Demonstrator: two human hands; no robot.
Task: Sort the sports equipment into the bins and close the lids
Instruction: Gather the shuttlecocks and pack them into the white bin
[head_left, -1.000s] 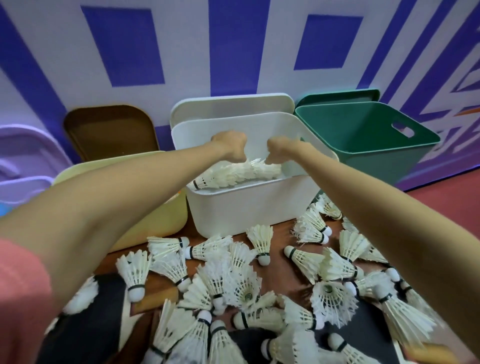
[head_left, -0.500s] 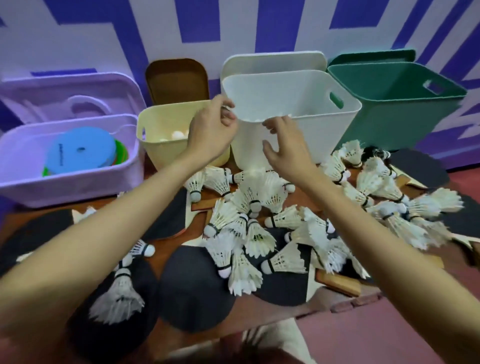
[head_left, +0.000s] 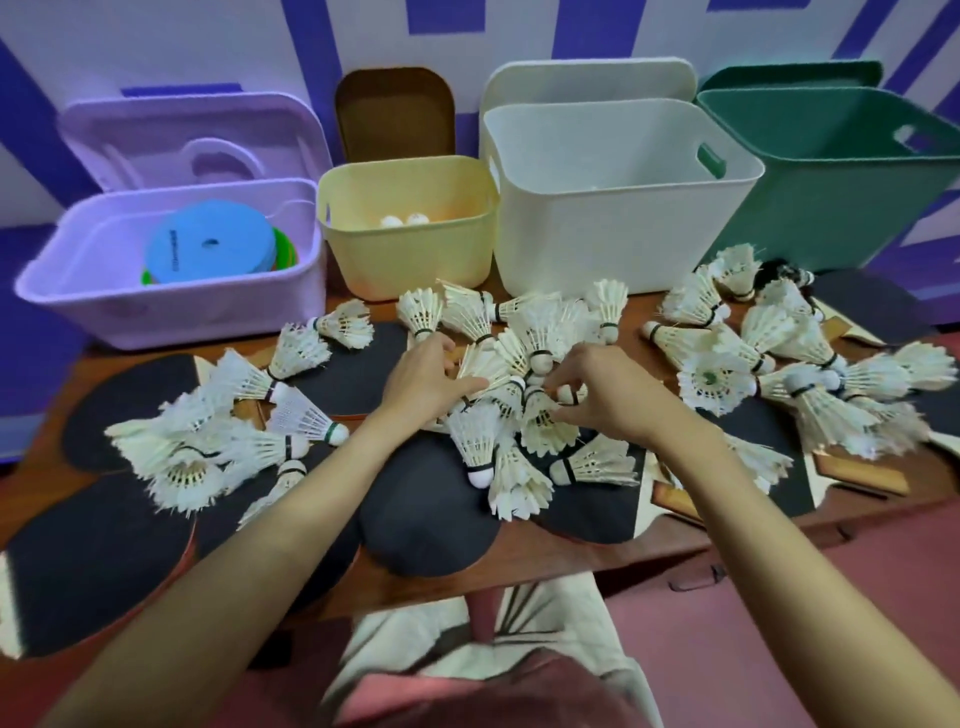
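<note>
On the bench (head_left: 545, 551), in the middle heap of feather shuttlecocks (head_left: 524, 364), both hands are working. The left hand (head_left: 423, 376) is lying on the heap's left flank, its fingers (head_left: 462, 385) curling against feather skirts; whether they are actually clamping one cannot be told. The right hand (head_left: 605, 392) is reaching in from the other side, its fingers (head_left: 563, 389) pinching together around what looks like a cork base, though the grip itself is partly hidden by feathers.

Step in hand, as I judge it: gathering a bunch of shuttlecocks for transfer. The sort is partway along.

- Straight beyond the fingers: the white bin (head_left: 618, 228), open, its lid (head_left: 587, 83) propped behind it. Contents are not showing from this angle. Likely destination.
- Beyond and left of the left hand: the yellow bin (head_left: 410, 249), holding a few table-tennis balls (head_left: 405, 220).
- Far left: the lilac bin (head_left: 171, 306), holding flat coloured discs (head_left: 208, 244).
- Far right of the right hand: the green bin (head_left: 841, 187), interior not readable.
- Under and around both hands: black table-tennis paddles (head_left: 426, 519), lying flat, untouched; further shuttlecocks are lying scattered to either side.

Next move calls for: closing both hands inward to trap a cluster between the palms, lifting without crushing feathers, and carrying it forward over the white bin's near rim. Loose shuttlecocks at the edge of the bunch are likely to be dropping off. All four lids are standing open; closing comes last.
</note>
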